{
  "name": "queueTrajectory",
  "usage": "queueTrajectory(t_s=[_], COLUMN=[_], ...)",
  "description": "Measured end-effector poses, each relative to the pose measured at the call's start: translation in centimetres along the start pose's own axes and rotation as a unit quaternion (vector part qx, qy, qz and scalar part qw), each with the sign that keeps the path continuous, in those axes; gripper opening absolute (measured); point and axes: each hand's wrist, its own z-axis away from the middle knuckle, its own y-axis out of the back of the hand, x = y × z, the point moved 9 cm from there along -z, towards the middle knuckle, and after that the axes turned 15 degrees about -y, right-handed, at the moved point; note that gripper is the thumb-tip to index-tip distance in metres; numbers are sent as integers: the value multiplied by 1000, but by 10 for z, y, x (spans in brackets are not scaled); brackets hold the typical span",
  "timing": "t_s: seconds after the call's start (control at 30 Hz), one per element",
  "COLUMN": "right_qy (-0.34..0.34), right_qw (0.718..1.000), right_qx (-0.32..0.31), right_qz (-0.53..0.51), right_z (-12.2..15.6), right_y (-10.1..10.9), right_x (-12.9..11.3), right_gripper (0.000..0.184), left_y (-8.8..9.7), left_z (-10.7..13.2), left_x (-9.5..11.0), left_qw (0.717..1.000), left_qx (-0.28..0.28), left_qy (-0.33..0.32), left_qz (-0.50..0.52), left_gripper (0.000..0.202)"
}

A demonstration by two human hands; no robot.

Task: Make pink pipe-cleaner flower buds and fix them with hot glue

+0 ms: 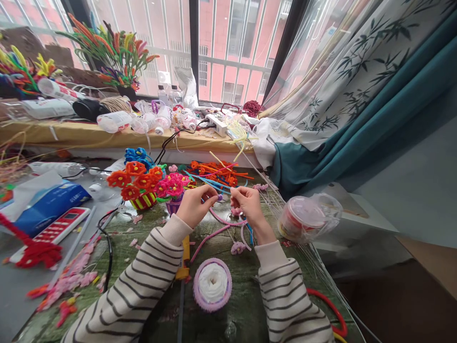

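Fingers of the left hand (195, 206) and right hand (247, 204) are pinched together; whether the right ones grip something thin I cannot tell. Both hands are above a green table (244, 290). Right of them stands a tub (303, 216) in clear plastic; to their left, a pot of orange flowers (137, 180). A round pot with white filling (213, 285) sits between the forearms, and pink flowers (173, 185) stand just beside the left hand. Smallest is a purple piece (219, 196), clamped between left thumb and forefinger, near the right fingertips.
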Motion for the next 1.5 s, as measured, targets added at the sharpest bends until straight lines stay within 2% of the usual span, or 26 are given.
queueTrajectory(t_s=[0.23,0.37,0.57,0.9,1.1,1.33,1.5], right_qy=[28,35,55,175,143,90,64], right_qw=[1000,999,990,954,965,979,990], right_qx=[0,-34,-71,-29,14,-37,-31], right_qz=[-12,-2,108,244,218,178,123], right_z=[-1,2,11,23,17,13,11], right_y=[1,-7,-21,-28,-18,-21,-18], right_x=[-6,-9,-15,-34,-31,-19,-18], right_gripper=[32,28,27,21,21,26,28], left_y=[1,0,0,-1,1,2,0], left_z=[1,1,1,1,1,3,4], left_x=[0,-3,-3,0,-1,-4,-7], left_qw=[1000,1000,1000,1000,1000,1000,998], left_qx=[1,2,2,-5,9,15,23], left_qy=[1,2,2,-3,2,14,28], left_qz=[-1,-1,-2,-12,-4,17,44], left_gripper=[19,19,17,13,18,22,21])
